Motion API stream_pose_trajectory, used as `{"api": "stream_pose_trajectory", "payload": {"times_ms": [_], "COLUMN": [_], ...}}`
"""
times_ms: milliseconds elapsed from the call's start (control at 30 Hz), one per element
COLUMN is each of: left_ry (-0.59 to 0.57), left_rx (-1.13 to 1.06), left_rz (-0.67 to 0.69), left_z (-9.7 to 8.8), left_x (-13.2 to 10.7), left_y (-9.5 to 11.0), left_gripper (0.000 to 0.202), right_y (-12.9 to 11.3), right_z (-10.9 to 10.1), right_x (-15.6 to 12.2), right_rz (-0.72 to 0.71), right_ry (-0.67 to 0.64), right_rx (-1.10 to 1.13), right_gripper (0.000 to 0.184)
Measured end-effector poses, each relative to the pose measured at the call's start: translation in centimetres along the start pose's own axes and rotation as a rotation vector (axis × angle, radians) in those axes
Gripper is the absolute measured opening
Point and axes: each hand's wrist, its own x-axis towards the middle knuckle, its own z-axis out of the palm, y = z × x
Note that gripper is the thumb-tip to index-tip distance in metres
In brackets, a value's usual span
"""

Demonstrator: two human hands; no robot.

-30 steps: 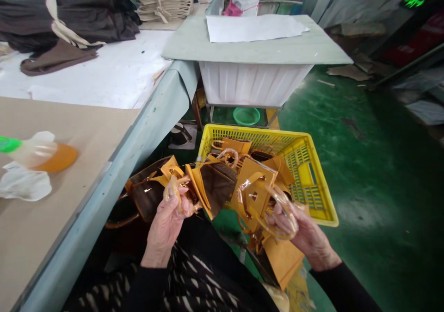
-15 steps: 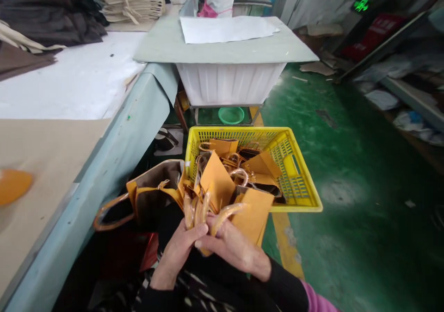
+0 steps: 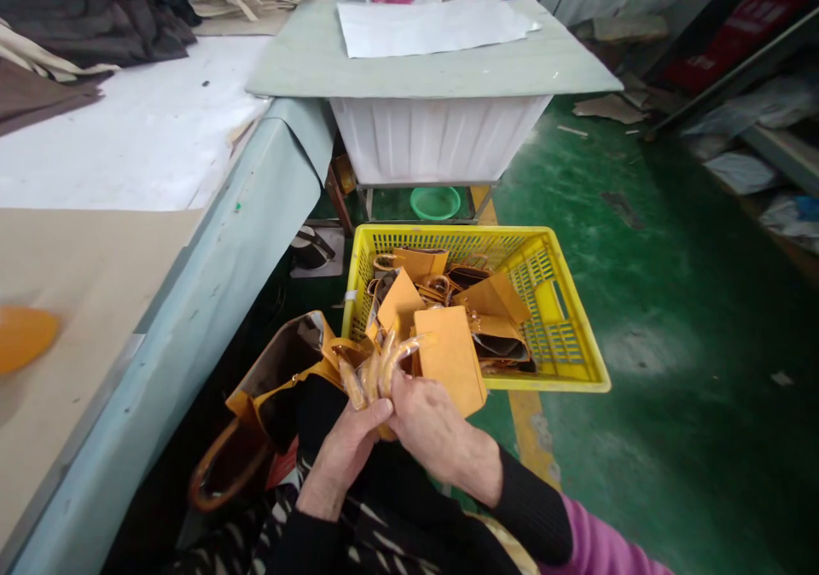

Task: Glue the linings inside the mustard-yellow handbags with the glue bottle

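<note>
Tan bag handles point(image 3: 372, 377) in clear plastic wrap stand bunched between my hands. My left hand point(image 3: 345, 449) is closed around the lower part of the bunch, thumb on top. Pressed against it from the right, my right hand point(image 3: 438, 428) is closed on the handle at that side. A flat tan leather-like panel point(image 3: 450, 357) hangs just beyond my right knuckles. Beside my left hand a tan handbag with a dark brown lining point(image 3: 287, 357) leans open, its loose handle point(image 3: 208, 477) hanging low at the left.
A yellow plastic crate point(image 3: 579, 336) on the green floor holds several tan bags. To the left runs a worktable point(image 3: 95, 276) with an orange piece point(image 3: 26, 338) on it. Ahead, a board point(image 3: 448, 76) covers a white tub point(image 3: 441, 140); a green basin point(image 3: 435, 203) sits below.
My right hand has turned and closed in on the handles. The flat panel has swung up and left, and the handbag at the left has tilted with its handle lower. The view has tipped downward.
</note>
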Motion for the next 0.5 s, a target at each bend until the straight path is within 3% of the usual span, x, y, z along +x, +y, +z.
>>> {"api": "stream_pose_trajectory", "payload": {"times_ms": [167,367,500], "left_ry": [0.193,0.434,0.595], "left_rx": [-0.141,-0.199,-0.188], "left_rz": [-0.012,-0.051,0.038], "left_z": [-2.5,-3.7,-3.6], "left_x": [-0.3,-0.5,-0.5], "left_y": [0.2,1.5,4.1], "left_gripper": [0.034,0.025,0.015], "right_y": [-2.6,-3.0,0.1], "right_z": [0.5,0.1,-2.3], "right_x": [1.2,0.7,-0.8], "right_rz": [-0.226,-0.286,-0.369], "right_ry": [0.010,0.121,0.238], "right_rx": [-0.282,-0.202,0.088], "right_gripper": [0.030,0.058,0.020]}}
